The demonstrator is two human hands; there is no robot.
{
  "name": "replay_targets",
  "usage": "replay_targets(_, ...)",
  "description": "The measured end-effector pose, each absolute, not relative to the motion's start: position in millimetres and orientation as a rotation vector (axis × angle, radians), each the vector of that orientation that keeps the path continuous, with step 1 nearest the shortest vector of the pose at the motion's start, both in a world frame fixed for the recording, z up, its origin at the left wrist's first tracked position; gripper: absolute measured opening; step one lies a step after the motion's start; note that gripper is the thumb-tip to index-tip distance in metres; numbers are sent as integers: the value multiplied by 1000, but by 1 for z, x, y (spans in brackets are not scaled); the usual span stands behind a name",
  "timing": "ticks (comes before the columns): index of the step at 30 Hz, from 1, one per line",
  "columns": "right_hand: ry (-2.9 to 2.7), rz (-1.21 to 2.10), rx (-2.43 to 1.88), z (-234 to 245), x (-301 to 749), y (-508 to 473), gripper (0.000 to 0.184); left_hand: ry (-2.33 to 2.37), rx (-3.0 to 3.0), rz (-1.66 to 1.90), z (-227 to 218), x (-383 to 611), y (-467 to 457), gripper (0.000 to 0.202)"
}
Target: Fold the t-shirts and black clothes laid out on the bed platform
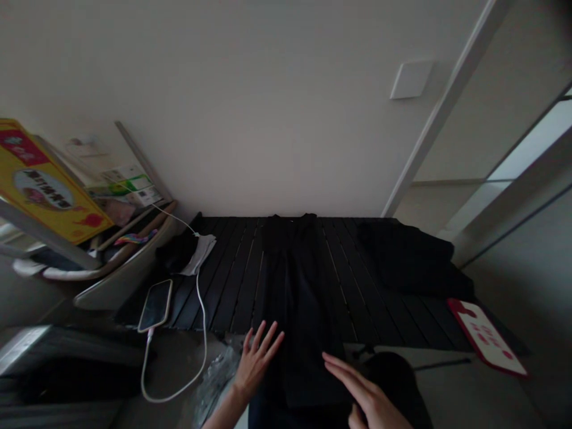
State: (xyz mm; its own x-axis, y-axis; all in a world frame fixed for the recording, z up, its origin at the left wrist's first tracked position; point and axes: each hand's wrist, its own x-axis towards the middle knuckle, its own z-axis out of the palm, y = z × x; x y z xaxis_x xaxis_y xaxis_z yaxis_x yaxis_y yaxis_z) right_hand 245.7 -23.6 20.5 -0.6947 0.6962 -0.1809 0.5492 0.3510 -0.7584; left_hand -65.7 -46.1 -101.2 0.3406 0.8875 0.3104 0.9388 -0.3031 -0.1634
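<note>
Left hand (257, 358) and right hand (367, 394) rest open-fingered on the dark garment (295, 286); flat, even outward strokes should smooth it best.

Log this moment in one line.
left hand: open, fingers spread at dark garment | right hand: open, flat over garment | garment: laid along slatted table | phone: left, on cable

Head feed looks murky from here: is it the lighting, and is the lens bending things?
Head view: dim and underexposed, so the black garment nearly merges with the black slatted table and its folds barely read. Head view: strong wide-angle distortion, with the door frame leaning and edges stretched. Head view: the left hand and right hand look slightly soft; no glare anywhere.
</note>
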Motion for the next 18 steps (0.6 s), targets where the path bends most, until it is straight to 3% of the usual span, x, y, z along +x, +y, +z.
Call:
replay_targets(3, -2476, 1319, -1048, 36, 246, -11, 88, -1592, -2530, -256, -82, -63, -32, 82)
replay_targets(7, -2517, 1256, -1170, 51, 250, 23, 76, -1720, -2846, -477, -43, -59, -23, 83)
replay_targets(12, -2511, 1228, -1102, 82, 253, 54, 59, -2020, -3049, -891, 2, -56, -24, 60)
replay_targets(16, -2558, 1545, -849, 110, 259, 63, 43, -2435, -3082, -1155, 12, -56, -35, 39)
replay_targets(18, -2413, 1669, -810, 111, 260, 75, 29, -2689, -2906, -1456, 8, -56, -36, 35)
